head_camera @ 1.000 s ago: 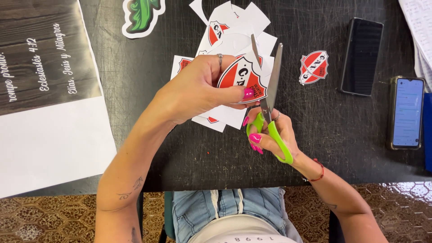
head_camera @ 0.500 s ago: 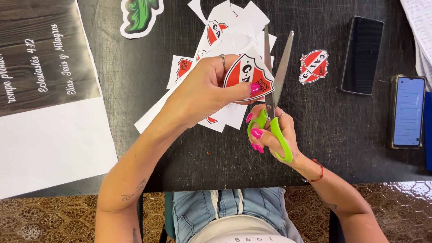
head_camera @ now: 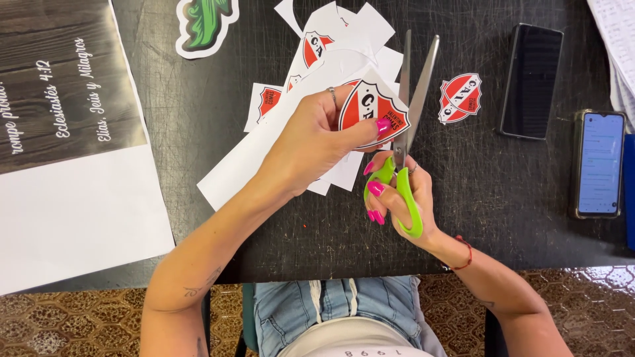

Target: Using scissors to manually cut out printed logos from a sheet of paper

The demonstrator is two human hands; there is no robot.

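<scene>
Left hand (head_camera: 311, 142) pinches a red-and-white shield sticker (head_camera: 372, 109) on its white sheet, thumb on top. Right hand (head_camera: 403, 198) grips green-handled scissors (head_camera: 405, 152), fingers through the loops, blades parted and pointing to 12 o'clock, just beside the sticker's right edge. Loose shield cutouts (head_camera: 317, 46) lie at 11 o'clock on the black table (head_camera: 198, 145). Round red crest sticker (head_camera: 460, 98) at 2 o'clock. Two phones at 3 o'clock: dark one (head_camera: 531, 80), lit one (head_camera: 600, 163). Green sticker (head_camera: 205, 23) at 10 o'clock; wood-print poster (head_camera: 66, 132) at 9 o'clock.

Black table (head_camera: 198, 152): paper sheet (head_camera: 66, 165), green sticker (head_camera: 202, 26), shield cutouts (head_camera: 331, 46), round sticker (head_camera: 460, 98), two phones (head_camera: 531, 80).
</scene>
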